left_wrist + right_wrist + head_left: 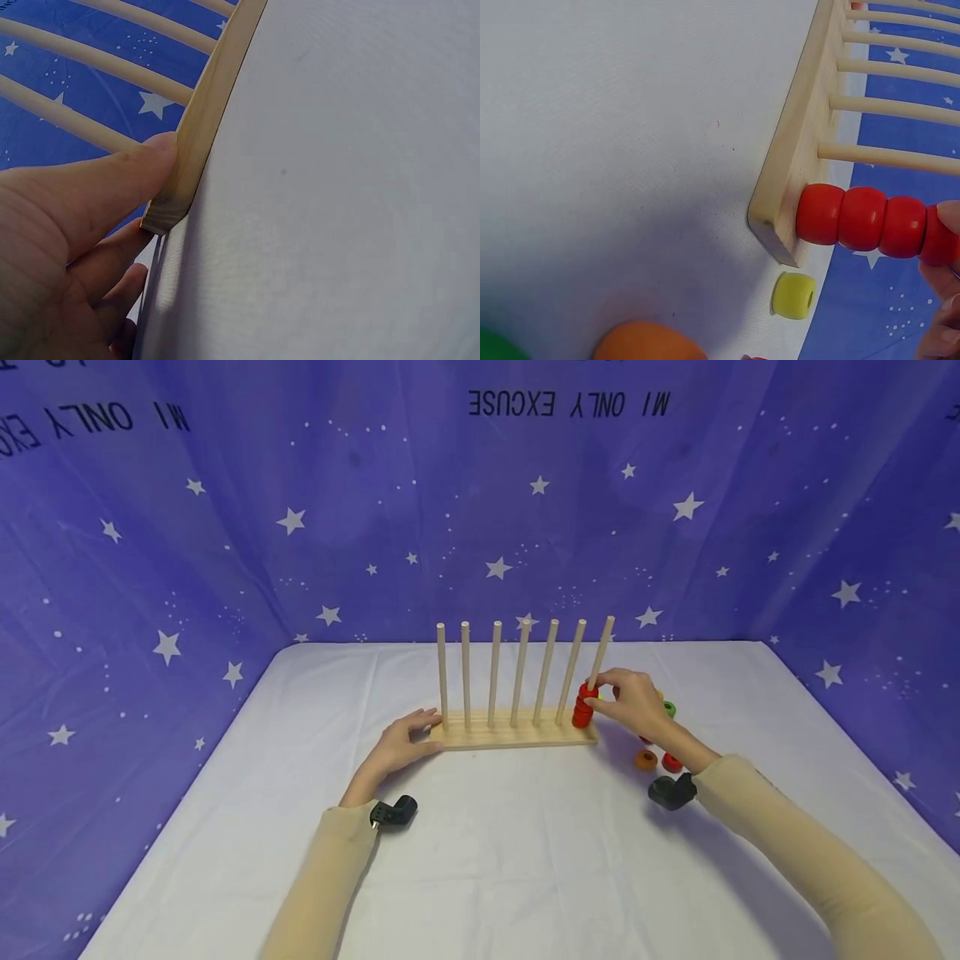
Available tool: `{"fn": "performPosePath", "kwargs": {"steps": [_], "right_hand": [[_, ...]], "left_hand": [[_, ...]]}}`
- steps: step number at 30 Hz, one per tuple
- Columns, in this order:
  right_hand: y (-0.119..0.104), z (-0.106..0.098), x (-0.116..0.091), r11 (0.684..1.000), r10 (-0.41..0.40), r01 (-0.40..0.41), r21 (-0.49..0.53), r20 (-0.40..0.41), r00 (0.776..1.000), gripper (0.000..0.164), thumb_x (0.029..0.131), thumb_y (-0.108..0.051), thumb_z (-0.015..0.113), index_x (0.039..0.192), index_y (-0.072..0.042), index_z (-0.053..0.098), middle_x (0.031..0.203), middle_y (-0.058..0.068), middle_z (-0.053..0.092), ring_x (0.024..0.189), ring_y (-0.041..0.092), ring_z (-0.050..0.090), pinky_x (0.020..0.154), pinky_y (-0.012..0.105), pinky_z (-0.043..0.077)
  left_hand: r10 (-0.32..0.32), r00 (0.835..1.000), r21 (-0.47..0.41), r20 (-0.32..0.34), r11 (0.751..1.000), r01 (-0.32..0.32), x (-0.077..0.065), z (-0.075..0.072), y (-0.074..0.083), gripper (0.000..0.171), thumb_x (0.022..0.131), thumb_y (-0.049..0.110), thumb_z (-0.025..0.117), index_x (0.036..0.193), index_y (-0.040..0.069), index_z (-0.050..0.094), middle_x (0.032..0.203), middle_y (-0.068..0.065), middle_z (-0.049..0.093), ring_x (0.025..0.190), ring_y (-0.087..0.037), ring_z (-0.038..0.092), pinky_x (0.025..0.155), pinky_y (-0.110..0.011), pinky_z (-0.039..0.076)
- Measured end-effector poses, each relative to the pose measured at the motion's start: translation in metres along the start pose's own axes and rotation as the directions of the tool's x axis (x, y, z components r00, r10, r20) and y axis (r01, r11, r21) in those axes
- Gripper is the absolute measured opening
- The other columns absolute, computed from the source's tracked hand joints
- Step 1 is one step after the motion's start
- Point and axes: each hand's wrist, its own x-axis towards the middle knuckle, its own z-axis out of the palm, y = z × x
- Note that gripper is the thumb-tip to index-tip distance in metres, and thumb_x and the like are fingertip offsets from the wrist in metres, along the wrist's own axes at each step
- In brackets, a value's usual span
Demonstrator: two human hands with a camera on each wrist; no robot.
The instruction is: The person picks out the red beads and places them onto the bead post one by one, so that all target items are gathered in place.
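A wooden rack (480, 740) stands on the table, with a row of several upright pegs on its long flat base. At the rack's left end, my left hand (396, 747) grips the base. In the left wrist view its thumb (154, 161) presses the front edge, with the other fingers round the end. On the rightmost peg sit three red beads (862, 219), stacked from the base up. Just above them my right hand (637, 702) pinches another red bead (934, 241) on the same peg, between thumb and fingers. The other pegs are bare.
Loose beads lie right of the rack, partly hidden by the right hand and forearm: orange (646, 760), red (672, 763) and green (670, 709). A yellow bead (793, 295) lies close to the base's right end. A blue starred curtain (420, 527) surrounds the white-covered table.
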Motion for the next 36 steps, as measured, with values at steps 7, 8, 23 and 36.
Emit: {"fn": "performPosePath", "kwargs": {"steps": [7,8,23,36], "right_hand": [[0.0013,0.0006,-0.0008,1.0,0.002,-0.002,0.0,-0.002,1.0,0.019,0.076,-0.015,0.076,0.09,-0.005,0.072,0.083,0.011,0.07,0.05,0.01,0.032,0.047,0.02,0.025],[0.001,0.0005,-0.0005,1.0,0.006,-0.006,0.001,-0.002,1.0,0.019,0.075,-0.015,0.076,0.091,-0.005,0.072,0.082,0.011,0.07,0.05,0.01,0.032,0.047,0.02,0.024],[-0.0022,0.0002,-0.0018,0.998,0.054,-0.054,0.013,0.024,0.998,0.021,0.076,-0.016,0.075,0.093,-0.004,0.072,0.086,0.013,0.07,0.051,0.012,0.035,0.047,0.021,0.026],[0.0027,-0.0024,-0.002,0.998,0.065,-0.066,0.004,0.058,0.996,0.027,0.074,-0.016,0.076,0.096,0.0,0.072,0.088,0.016,0.072,0.053,0.011,0.036,0.047,0.019,0.027]], "left_hand": [[-0.006,1.0,-0.008,-0.007,1.0,0.006,0.0003,0.0009,0.0008,0.055,0.081,0.02,0.071,0.13,0.004,0.054,0.146,-0.014,0.043,0.142,-0.037,0.027,0.117,-0.055,0.019],[-0.004,1.0,-0.007,-0.007,1.0,0.004,0.0004,0.0005,0.0009,0.055,0.081,0.019,0.071,0.131,0.004,0.053,0.146,-0.014,0.043,0.142,-0.037,0.027,0.117,-0.055,0.018],[0.004,1.0,-0.002,-0.003,1.0,-0.004,-0.0029,0.0005,0.0018,0.054,0.081,0.019,0.071,0.13,0.004,0.054,0.146,-0.014,0.043,0.142,-0.038,0.028,0.117,-0.057,0.019],[0.011,1.0,0.0,-0.011,1.0,-0.011,-0.0011,0.0013,-0.0011,0.054,0.081,0.02,0.072,0.13,0.004,0.055,0.145,-0.015,0.044,0.141,-0.038,0.029,0.117,-0.056,0.02]]}}
